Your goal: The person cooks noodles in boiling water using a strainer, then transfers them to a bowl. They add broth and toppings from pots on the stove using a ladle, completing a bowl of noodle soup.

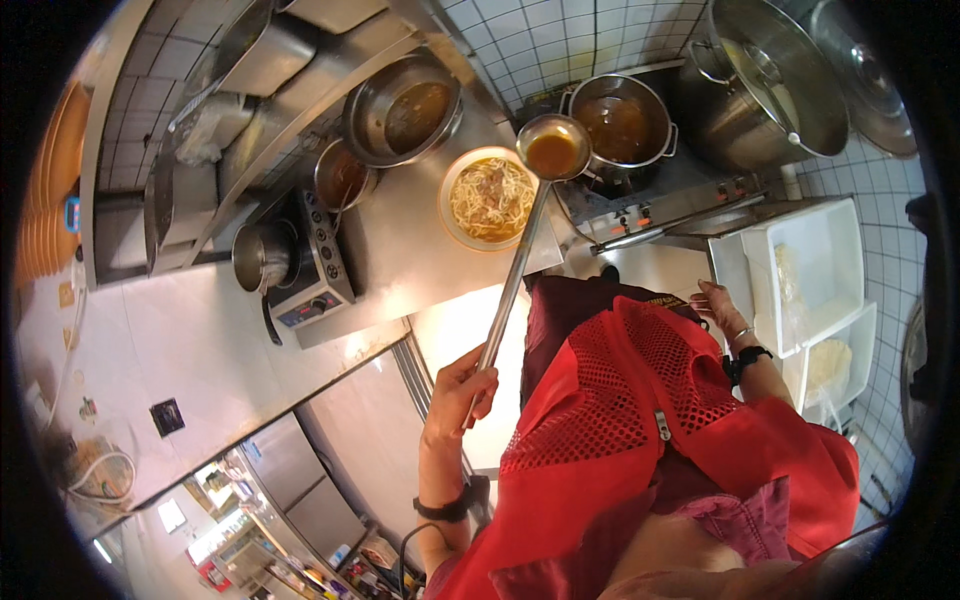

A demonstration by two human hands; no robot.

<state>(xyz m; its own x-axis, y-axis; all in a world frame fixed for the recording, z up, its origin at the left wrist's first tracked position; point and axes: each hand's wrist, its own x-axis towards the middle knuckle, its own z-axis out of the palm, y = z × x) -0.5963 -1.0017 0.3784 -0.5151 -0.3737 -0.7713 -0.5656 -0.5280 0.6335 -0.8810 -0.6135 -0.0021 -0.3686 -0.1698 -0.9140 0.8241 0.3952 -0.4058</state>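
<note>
My left hand [461, 390] is closed around the handle of a long metal ladle [517, 277]. Brown broth fills part of the ladle's bowl, which is held above the gap between a noodle bowl and a pot. The bowl of noodles [489, 199], with meat pieces and broth, sits on the steel counter [397, 247]. Dark reddish-brown liquid stands in the two-handled steel pot [622, 120] on the stove. My right hand [716, 306] hangs by my side with its fingers apart, near white plastic bins, and holds nothing that I can see.
A tall stockpot [750, 105] with a ladle in it stands on the stove [652, 195]. Left of the noodles are a wide steel basin [360, 112], a smaller pot [322, 180] and a saucepan [251, 259] on an electric cooker [319, 262]. White bins [840, 255] hold bagged food.
</note>
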